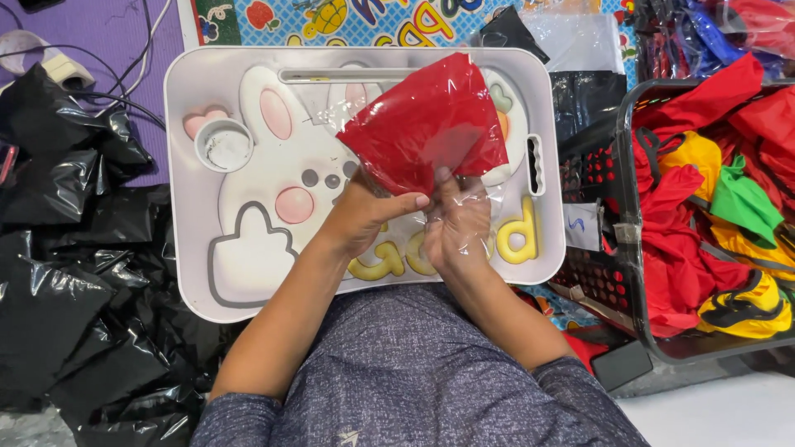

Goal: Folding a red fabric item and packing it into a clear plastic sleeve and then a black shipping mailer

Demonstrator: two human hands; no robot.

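Note:
Both my hands hold a folded red cloth point(426, 124) that sits inside a clear plastic bag point(476, 194), lifted above a white lap tray point(186, 273) printed with a rabbit picture. My left hand point(364, 217) pinches the lower left edge of the cloth and bag with thumb across. My right hand point(457, 222) is partly wrapped by the clear film and grips the bag's lower edge.
Black plastic packets point(74, 281) are heaped at the left. A black mesh basket point(625, 223) at the right holds red, yellow and green cloth items point(720, 190). Cables and a purple mat point(99, 33) lie at the top left.

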